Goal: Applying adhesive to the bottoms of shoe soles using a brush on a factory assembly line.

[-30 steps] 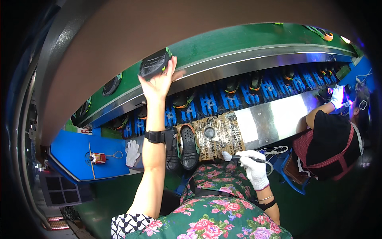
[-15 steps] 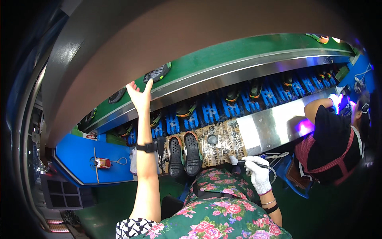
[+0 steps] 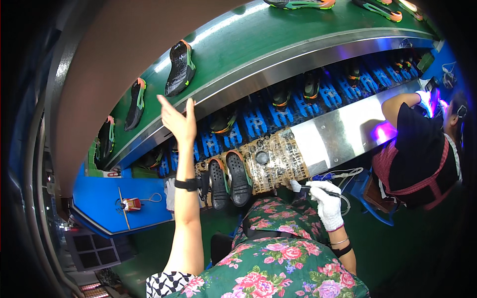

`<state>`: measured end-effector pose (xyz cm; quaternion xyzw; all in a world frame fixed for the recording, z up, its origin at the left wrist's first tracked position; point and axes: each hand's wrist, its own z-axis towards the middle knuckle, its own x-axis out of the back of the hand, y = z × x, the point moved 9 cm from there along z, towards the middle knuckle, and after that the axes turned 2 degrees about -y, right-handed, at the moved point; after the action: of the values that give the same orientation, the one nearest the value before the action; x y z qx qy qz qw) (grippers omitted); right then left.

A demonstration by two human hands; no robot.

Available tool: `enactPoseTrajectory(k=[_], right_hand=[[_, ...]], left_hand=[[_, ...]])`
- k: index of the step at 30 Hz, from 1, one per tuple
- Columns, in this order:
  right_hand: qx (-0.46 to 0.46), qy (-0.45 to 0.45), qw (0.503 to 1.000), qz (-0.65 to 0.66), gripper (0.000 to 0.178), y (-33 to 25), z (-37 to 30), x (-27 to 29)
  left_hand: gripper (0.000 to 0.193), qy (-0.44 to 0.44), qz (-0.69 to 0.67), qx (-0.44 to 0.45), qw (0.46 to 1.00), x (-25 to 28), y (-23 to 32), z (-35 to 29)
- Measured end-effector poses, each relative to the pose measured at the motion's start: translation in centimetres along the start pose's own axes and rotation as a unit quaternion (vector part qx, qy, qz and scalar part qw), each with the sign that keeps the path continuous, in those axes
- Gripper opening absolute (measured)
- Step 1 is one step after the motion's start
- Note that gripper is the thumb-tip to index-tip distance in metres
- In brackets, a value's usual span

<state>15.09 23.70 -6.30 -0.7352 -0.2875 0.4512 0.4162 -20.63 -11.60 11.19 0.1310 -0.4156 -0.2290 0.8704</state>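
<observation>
My bare left hand (image 3: 180, 120) reaches over the metal edge of the green conveyor belt, fingers apart and nothing in them. Just beyond its fingertips lies a black shoe sole (image 3: 180, 69) with green and orange edging. My right hand (image 3: 325, 203), in a white knit glove, is closed round a thin dark-handled brush (image 3: 296, 186) with a pale tip, held low near the ledge. Between my arms, two black perforated clog-like shoes (image 3: 218, 183) (image 3: 239, 179) rest side by side, overhanging the ledge covered in taped cardboard (image 3: 278, 164).
More soles (image 3: 135, 104) lie along the belt (image 3: 238, 44). Below it runs a row of blue racks (image 3: 256, 124), some carrying shoes. A blue side table (image 3: 99, 198) is at left. At right a co-worker (image 3: 417, 164) sits by a metal ledge (image 3: 343, 134); a thin hose (image 3: 348, 173) loops near my right hand.
The view has shifted, showing more of the belt. My left hand now stands slightly apart from the sole it was at, fingers spread. My right hand keeps the brush in nearly the same place.
</observation>
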Motion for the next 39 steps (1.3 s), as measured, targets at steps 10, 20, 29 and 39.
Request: enactPoseTrajectory(k=[10, 20, 29, 39], right_hand=[[0.009, 0.03, 0.999, 0.033, 0.019, 0.7, 1.6, 2.1], [0.015, -0.009, 0.999, 0.041, 0.018, -0.3, 1.1, 1.1], [0.014, 0.032, 0.999, 0.006, 0.019, -2.3, -0.6, 3.3], [0.025, 0.13, 0.99, 0.053, 0.017, -3.6, -3.3, 5.8]], left_hand=[[0.081, -0.025, 0.109, -0.094, 0.989, -2.0, 3.6, -4.3], [0.085, -0.013, 0.088, -0.073, 0.993, -2.4, 3.8, -4.8], [0.08, -0.157, -0.037, -0.257, 0.953, -6.9, 20.9, -3.5], [0.092, -0.344, -0.38, -0.116, 0.851, -21.5, 42.7, 4.3]])
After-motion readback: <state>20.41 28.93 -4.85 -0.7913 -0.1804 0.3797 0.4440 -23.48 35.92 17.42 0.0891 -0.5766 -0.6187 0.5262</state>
